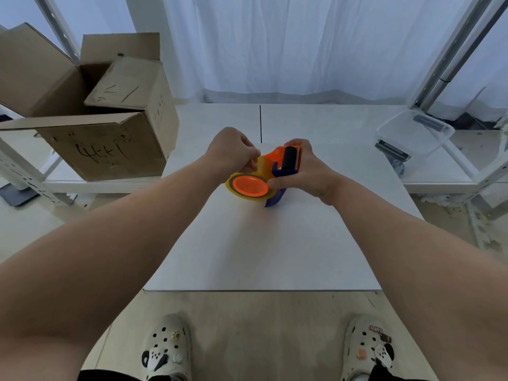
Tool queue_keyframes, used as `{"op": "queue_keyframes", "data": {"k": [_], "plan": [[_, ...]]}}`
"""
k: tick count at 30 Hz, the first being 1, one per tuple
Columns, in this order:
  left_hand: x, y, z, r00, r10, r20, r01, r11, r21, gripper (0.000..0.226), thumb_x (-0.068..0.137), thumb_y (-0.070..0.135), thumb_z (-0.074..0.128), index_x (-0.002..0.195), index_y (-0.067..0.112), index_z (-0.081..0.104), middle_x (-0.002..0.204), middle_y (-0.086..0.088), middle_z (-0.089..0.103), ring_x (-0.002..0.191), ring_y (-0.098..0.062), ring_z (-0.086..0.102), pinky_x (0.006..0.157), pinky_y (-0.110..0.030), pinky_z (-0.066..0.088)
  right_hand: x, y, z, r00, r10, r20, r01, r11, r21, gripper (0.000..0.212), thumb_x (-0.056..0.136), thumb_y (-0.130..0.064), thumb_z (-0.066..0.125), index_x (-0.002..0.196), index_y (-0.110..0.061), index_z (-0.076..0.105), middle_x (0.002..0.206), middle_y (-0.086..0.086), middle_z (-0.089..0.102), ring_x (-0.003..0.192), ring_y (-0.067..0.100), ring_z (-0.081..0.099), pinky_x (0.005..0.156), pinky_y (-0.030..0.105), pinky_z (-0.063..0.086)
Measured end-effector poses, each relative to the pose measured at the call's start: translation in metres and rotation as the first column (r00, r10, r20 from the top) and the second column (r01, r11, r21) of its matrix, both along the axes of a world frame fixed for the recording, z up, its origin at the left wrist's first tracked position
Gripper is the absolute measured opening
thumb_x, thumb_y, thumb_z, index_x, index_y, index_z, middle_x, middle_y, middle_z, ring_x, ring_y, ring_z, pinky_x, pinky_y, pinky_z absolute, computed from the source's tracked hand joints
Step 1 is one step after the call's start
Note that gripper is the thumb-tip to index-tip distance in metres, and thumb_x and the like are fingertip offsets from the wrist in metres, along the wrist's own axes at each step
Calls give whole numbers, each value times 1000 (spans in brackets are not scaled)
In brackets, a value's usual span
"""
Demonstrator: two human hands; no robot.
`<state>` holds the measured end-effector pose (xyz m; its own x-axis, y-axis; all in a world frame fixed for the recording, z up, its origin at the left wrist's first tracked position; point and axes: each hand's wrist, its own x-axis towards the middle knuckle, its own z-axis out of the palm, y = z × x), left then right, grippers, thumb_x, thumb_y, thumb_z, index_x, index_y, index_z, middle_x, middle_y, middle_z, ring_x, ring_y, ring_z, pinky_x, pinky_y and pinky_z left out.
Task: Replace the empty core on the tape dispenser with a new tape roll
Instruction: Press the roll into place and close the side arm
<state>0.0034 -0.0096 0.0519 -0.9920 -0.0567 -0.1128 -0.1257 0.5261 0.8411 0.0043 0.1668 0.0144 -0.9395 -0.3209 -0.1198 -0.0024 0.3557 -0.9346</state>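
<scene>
Fingers [251,160] of my left hand [232,152] pinch the thin, sticky tape end at 12 o'clock of the light, stiff tape roll [251,188], while my right hand [305,169] clenches the rigid tape dispenser [283,163] mid-table [261,243], its best hold, I judge.

Tape dispenser [277,171] sits mid-frame on the table [261,243], tape roll [248,187] mounted on its lower-left side. Left hand [233,154] touches the roll from upper left; right hand [305,167] grips the dispenser from the right. Cardboard box [96,114] upper left, on a shelf beside the table. Plastic container [415,133] upper right, well apart. Two shoes [167,350] at bottom of frame, below the table's near edge.
</scene>
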Motion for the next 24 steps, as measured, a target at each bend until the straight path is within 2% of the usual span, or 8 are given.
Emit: {"op": "queue_keyframes", "data": {"k": [4,8,10,12,14,17,21,24], "plan": [[-1,-1,-2,997,57,56,-63,992,113,9,84,7,67,82,-1,65,71,-14,66,54,-14,66,53,-21,58,-1,4,-6,997,-78,-23,77,996,-49,81,67,-9,83,124,-23,28,110,0,49,99,16,55,81,29,54],[-1,-1,-11,987,63,150,-103,956,273,8,82,6,67,78,2,62,74,-14,66,61,-18,66,63,-24,60,-2,-2,-11,988,-147,-52,140,983,-118,67,66,-15,85,120,-16,45,111,1,58,102,16,59,82,27,54],[0,1,-15,983,53,177,-112,934,340,7,83,5,67,78,2,63,74,-13,65,62,-18,65,63,-24,60,0,-4,-17,987,-155,-47,149,982,-115,73,60,-23,88,121,-15,50,114,3,62,105,20,61,87,34,56],[1,2,-18,979,35,200,-110,920,376,6,84,6,66,80,2,64,75,-13,66,64,-19,65,66,-26,60,1,-2,-28,989,-149,-14,146,982,-117,81,56,-25,90,124,-18,46,120,6,60,109,23,60,90,43,55],[2,3,-19,977,21,212,-111,900,421,5,85,5,65,80,2,64,75,-13,65,66,-19,65,66,-25,60,4,2,-33,988,-152,18,153,980,-130,82,59,-12,88,126,-21,41,124,8,56,113,26,58,91,44,54],[2,2,-20,974,14,224,-122,870,478,7,85,4,63,79,3,64,75,-12,65,64,-18,64,60,-22,59,1,6,-29,990,-139,-27,136,986,-94,83,57,-13,87,125,-22,41,124,8,57,112,27,58,91,48,54],[2,5,-19,976,2,219,-96,902,421,7,86,6,63,80,4,62,78,-12,66,65,-17,65,62,-23,59,-3,4,-16,989,-54,-138,64,996,66,78,62,-14,85,126,-22,42,119,0,59,108,20,59,89,42,55],[1,7,-11,987,-25,162,-13,973,230,7,86,6,63,79,3,62,79,-15,67,66,-19,66,65,-26,60,-2,4,-14,987,-6,-162,25,993,114,74,63,-12,84,121,-29,41,113,-8,58,106,15,58,86,37,54]]}}
